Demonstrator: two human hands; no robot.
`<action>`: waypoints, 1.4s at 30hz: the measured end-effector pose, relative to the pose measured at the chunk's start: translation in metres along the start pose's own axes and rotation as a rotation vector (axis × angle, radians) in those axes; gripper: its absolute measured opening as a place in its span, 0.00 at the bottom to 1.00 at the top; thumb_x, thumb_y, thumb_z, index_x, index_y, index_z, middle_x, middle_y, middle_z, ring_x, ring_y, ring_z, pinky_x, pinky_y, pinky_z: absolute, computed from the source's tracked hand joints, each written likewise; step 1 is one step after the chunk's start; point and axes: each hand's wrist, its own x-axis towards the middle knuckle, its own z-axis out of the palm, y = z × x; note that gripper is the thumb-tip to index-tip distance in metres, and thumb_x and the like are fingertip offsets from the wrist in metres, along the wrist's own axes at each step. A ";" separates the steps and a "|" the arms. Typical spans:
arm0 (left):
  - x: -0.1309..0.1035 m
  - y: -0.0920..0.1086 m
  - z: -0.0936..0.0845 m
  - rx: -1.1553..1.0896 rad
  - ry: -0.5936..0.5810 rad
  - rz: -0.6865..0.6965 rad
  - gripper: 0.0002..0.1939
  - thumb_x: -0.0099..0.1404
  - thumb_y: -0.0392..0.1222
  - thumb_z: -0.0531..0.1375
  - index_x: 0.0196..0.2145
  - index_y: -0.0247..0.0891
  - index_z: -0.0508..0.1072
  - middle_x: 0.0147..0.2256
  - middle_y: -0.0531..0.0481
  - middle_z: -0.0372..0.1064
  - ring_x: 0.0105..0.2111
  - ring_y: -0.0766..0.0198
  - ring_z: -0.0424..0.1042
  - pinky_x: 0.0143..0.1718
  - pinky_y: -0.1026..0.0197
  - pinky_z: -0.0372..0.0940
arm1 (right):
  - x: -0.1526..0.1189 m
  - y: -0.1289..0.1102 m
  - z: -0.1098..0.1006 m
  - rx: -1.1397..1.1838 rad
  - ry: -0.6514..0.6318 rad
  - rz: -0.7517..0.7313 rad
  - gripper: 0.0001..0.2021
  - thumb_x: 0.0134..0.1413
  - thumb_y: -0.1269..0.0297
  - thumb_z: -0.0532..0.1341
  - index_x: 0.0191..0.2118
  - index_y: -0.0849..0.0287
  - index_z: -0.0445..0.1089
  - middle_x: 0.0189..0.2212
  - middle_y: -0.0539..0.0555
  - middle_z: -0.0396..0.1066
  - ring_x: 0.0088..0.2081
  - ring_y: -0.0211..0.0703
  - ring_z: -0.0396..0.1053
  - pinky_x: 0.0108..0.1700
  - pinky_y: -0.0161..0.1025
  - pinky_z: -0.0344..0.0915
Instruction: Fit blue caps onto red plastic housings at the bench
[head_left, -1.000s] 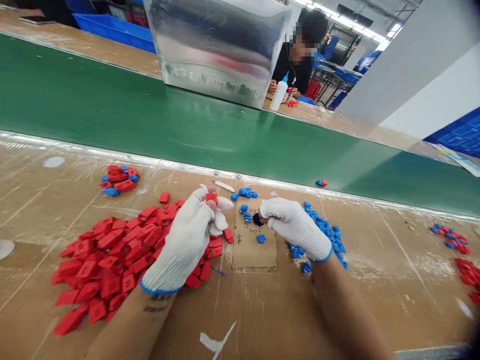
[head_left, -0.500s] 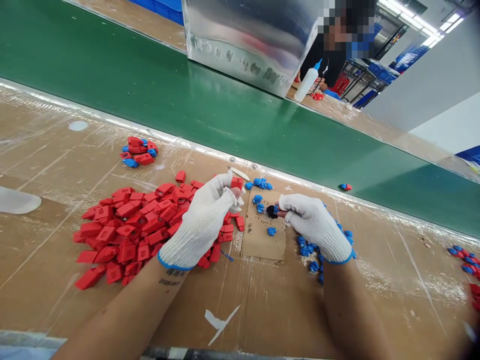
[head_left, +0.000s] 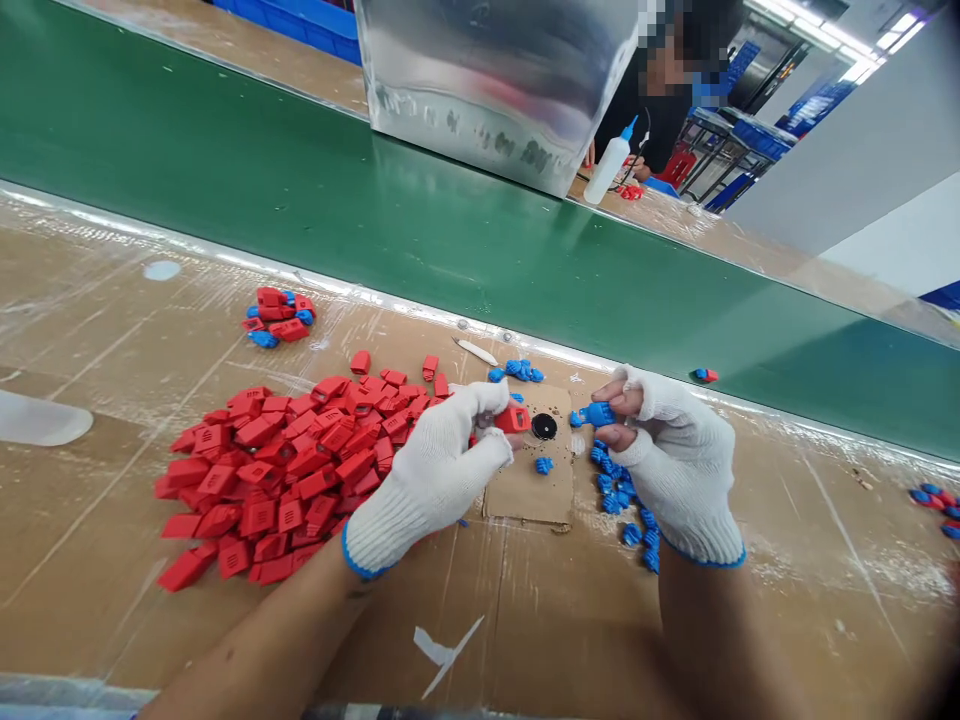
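Note:
White fingertip-less gloves cover both hands. My left hand (head_left: 442,455) pinches a red plastic piece (head_left: 514,419), its slotted opening facing right, just left of a round black dish (head_left: 544,427). Between the thumb and fingers of my right hand (head_left: 671,450) is a blue piece (head_left: 596,414), pointing left, to the right of the dish. The two pieces are apart. Under the dish lies a cardboard sheet (head_left: 525,495) with dark specks and a loose blue piece (head_left: 544,465). A large heap of red pieces (head_left: 289,460) spreads left of my left hand. More blue pieces (head_left: 615,495) lie beside my right hand.
A green conveyor belt (head_left: 300,210) crosses behind, carrying a red-and-blue piece (head_left: 706,375). Beyond it stand a metal box (head_left: 495,90), a bottle (head_left: 607,170) and a person (head_left: 660,110). A small red-and-blue pile (head_left: 279,317) and a white pointed tool (head_left: 477,351) lie near the belt.
My left hand has moved right and slightly down with a red piece. My right hand has moved right, away from the black dish, and the blue piece in its fingers now shows clearly.

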 end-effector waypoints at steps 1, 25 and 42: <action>-0.002 -0.001 0.002 0.040 -0.011 0.012 0.02 0.66 0.37 0.61 0.38 0.39 0.73 0.33 0.53 0.71 0.32 0.64 0.68 0.34 0.59 0.65 | -0.001 -0.003 0.004 0.053 0.016 -0.018 0.12 0.56 0.70 0.76 0.43 0.48 0.81 0.40 0.50 0.82 0.43 0.48 0.80 0.48 0.46 0.79; -0.013 -0.014 0.018 -0.388 -0.253 0.132 0.28 0.81 0.63 0.50 0.30 0.40 0.62 0.27 0.55 0.55 0.26 0.67 0.52 0.28 0.60 0.51 | -0.011 -0.013 0.036 0.207 -0.067 -0.062 0.07 0.62 0.69 0.74 0.42 0.48 0.81 0.42 0.50 0.84 0.44 0.46 0.82 0.46 0.43 0.80; -0.018 0.000 0.026 -0.426 -0.325 -0.171 0.25 0.77 0.64 0.54 0.32 0.41 0.65 0.22 0.57 0.57 0.22 0.68 0.54 0.25 0.62 0.54 | -0.001 -0.017 0.032 -0.024 -0.201 -0.175 0.13 0.59 0.77 0.65 0.25 0.55 0.72 0.26 0.48 0.74 0.28 0.40 0.74 0.33 0.36 0.74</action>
